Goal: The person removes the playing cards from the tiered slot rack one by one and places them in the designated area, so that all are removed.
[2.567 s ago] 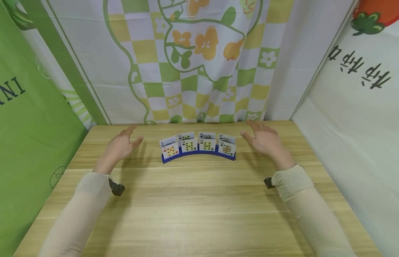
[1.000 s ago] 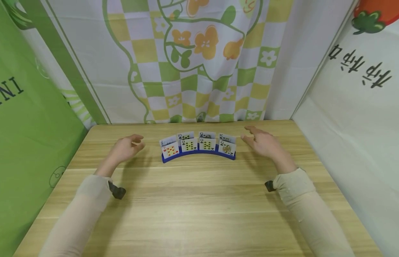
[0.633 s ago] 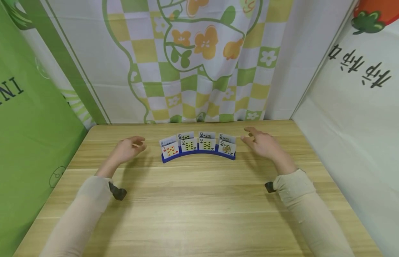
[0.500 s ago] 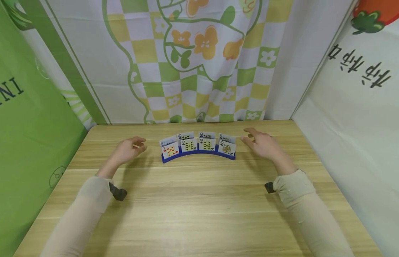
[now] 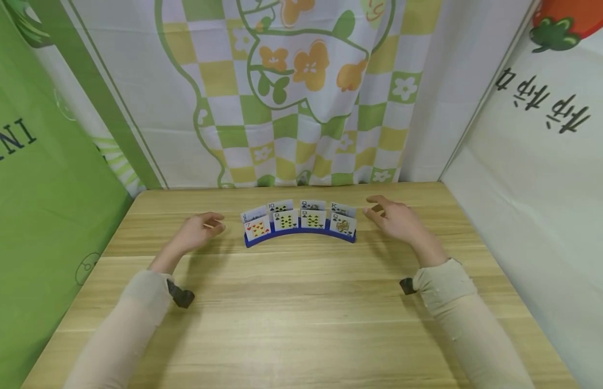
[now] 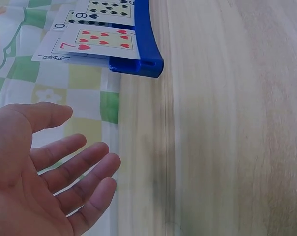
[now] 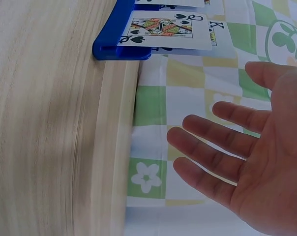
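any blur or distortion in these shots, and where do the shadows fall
Head view: sharp, wide-angle bend at the edges, soft shadows under both forearms on the table. Left wrist view: left hand slightly soft, card holder and its cards crisp. Right wrist view: wood grain smeared, right hand soft, queen card readable.

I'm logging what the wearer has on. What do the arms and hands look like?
Both arms wear long, pale beige sleeves to the wrist. A small black device sits at each cuff. The left hand and right hand are bare: no gloves or rings show.

Blue card holder (image 5: 299, 233), green-and-yellow checked flowered curtain (image 5: 301, 92)
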### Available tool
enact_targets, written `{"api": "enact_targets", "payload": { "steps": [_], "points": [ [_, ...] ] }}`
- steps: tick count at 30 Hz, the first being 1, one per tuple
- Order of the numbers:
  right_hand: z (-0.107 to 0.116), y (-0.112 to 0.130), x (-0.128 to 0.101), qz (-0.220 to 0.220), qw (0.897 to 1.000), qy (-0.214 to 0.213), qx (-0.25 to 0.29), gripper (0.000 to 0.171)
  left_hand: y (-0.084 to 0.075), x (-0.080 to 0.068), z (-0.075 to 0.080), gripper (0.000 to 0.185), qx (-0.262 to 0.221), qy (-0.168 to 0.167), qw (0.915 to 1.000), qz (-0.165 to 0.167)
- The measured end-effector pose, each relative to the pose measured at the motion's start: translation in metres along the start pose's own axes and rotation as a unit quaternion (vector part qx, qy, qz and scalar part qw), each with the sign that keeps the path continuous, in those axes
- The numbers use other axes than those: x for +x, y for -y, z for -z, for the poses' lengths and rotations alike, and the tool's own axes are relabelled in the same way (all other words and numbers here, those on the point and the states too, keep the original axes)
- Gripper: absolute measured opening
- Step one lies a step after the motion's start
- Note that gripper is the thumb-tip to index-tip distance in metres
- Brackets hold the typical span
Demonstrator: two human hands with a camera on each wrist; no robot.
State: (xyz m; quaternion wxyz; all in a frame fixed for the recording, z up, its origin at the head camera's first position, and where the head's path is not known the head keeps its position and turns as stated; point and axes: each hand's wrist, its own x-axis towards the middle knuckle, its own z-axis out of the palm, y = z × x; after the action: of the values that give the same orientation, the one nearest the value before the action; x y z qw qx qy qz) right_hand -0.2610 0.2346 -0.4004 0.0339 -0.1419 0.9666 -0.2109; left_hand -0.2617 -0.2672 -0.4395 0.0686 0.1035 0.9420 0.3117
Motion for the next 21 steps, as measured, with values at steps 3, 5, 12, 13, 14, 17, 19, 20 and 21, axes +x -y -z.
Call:
{"api": "enact_targets", "payload": {
  "steps": [3,5,12,13,14,17,19,20,21],
  "points": [
    [-0.001,0.0,0.0,0.005,1.0,-0.002,0.004,0.062,0.0,0.0,-0.002,0.047,-0.006,0.0,1.0,0.0],
    [-0.002,0.0,0.0,0.007,1.0,-0.004,0.006,0.061,-0.001,0.0,-0.004,0.046,-0.009,-0.001,1.0,-0.001],
    [-0.003,0.001,-0.002,0.01,1.0,-0.012,0.006,0.055,0.001,0.0,-0.011,0.044,-0.01,0.007,0.9999,-0.002],
    [-0.003,0.001,-0.003,0.01,1.0,-0.013,0.005,0.054,0.001,0.001,-0.012,0.044,-0.011,0.007,0.9999,-0.002],
    [-0.003,0.001,-0.003,0.01,1.0,-0.015,0.004,0.053,0.001,0.001,-0.013,0.044,-0.011,0.008,0.9999,-0.001],
    [-0.003,0.001,-0.003,0.013,1.0,-0.017,0.002,0.051,0.001,0.001,-0.015,0.043,-0.014,0.01,0.9998,-0.002],
    [-0.004,0.002,-0.004,0.014,1.0,-0.017,0.0,0.051,0.0,0.001,-0.016,0.043,-0.017,0.011,0.9998,-0.003],
    [-0.004,0.002,-0.004,0.015,1.0,-0.017,0.001,0.05,0.0,0.001,-0.017,0.043,-0.017,0.011,0.9998,-0.004],
    [-0.004,0.002,-0.004,0.015,1.0,-0.015,0.001,0.05,-0.001,0.001,-0.017,0.043,-0.018,0.011,0.9998,-0.005]
  ]
}}
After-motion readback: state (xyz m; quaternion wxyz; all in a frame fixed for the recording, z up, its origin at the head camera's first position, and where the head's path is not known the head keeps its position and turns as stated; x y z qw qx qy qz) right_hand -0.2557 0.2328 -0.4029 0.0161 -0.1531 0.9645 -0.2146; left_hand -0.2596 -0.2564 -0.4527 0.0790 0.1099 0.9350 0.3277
